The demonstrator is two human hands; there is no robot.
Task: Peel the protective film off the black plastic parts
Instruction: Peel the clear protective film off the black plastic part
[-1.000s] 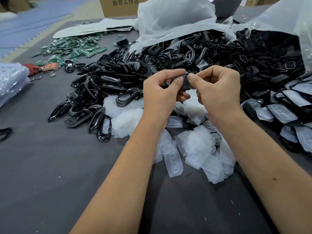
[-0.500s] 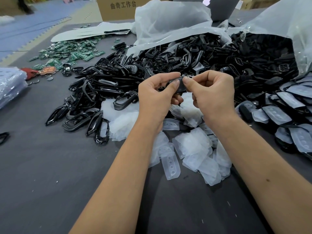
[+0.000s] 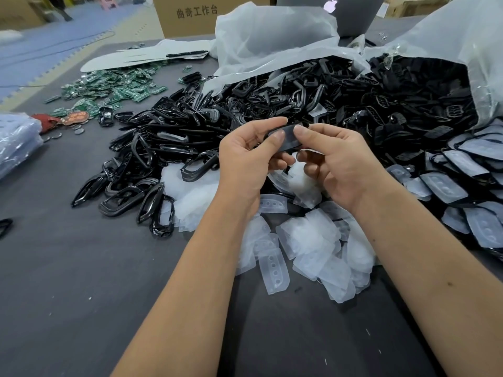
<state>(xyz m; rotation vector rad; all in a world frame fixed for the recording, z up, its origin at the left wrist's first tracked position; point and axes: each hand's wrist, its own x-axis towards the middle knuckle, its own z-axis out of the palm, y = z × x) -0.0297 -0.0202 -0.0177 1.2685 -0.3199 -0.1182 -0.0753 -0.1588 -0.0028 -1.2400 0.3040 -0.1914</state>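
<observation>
A small black plastic part (image 3: 289, 137) with greyish film on its face is held above the table between both hands. My left hand (image 3: 249, 161) pinches its left end between thumb and forefinger. My right hand (image 3: 336, 164) pinches its right edge with the thumb tip on the film. A heap of peeled translucent films (image 3: 310, 240) lies under the hands. Black parts still covered with film (image 3: 446, 186) lie at the right.
A big pile of black frames (image 3: 168, 142) spreads to the left and back, spilling from white plastic bags (image 3: 272, 42). Green circuit boards (image 3: 114, 88) lie at the far left. A cardboard box (image 3: 196, 14) and a laptop (image 3: 351, 12) stand behind. The table is dark grey (image 3: 81, 281).
The hands have parted a little and turned the part, so its filmed face now shows between the thumbs. The view has shifted slightly.
</observation>
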